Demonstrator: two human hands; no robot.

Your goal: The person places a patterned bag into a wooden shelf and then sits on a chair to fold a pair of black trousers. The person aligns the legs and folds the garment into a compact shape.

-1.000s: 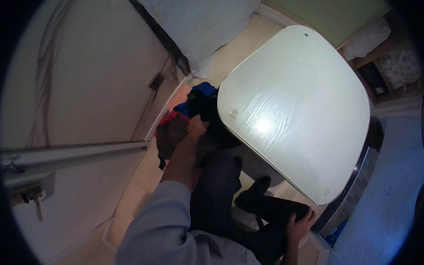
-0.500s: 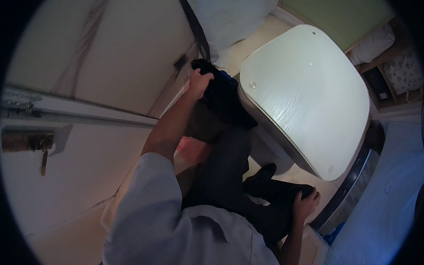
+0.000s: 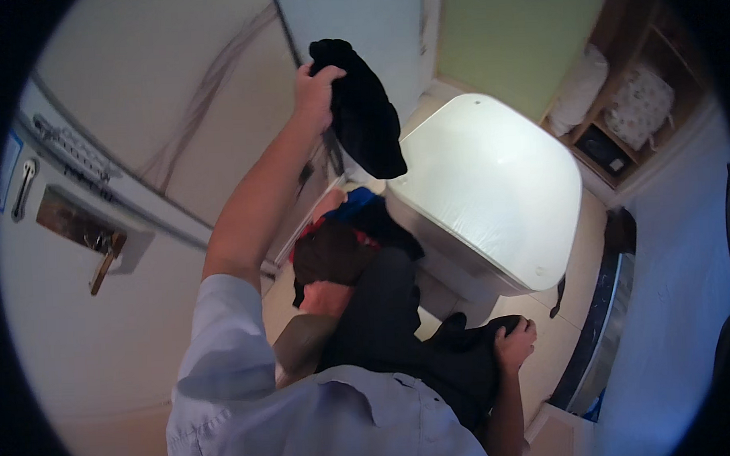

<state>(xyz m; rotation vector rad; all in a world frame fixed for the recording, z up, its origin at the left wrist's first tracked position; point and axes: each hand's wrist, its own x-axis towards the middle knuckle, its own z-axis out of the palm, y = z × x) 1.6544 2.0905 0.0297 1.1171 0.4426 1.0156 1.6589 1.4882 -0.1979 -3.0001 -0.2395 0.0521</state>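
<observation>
Raised at upper left, my left hand (image 3: pixel 318 94) pinches the top end of a black piece of folded fabric (image 3: pixel 363 115), perhaps a garment; its exact kind does not show. The fabric hangs at a slant beside the white table (image 3: pixel 500 183). Below it, a heap of clothes (image 3: pixel 333 249) in dark brown, red and blue lies low to the left of my bent leg. My right hand (image 3: pixel 517 343) rests on my right knee in dark trousers, its fingers laid over the knee and holding nothing.
A white door with a brass-coloured handle (image 3: pixel 100 249) stands at the left. Far right, wooden shelves (image 3: pixel 619 143) hold a white bundle and a patterned bag (image 3: pixel 640 106). A bluish-white surface (image 3: pixel 664 282) runs down the right side.
My left hand has lifted the black fabric up and away from the heap, so more of the coloured clothes shows below. My right hand stays on the knee. The view has shifted.
</observation>
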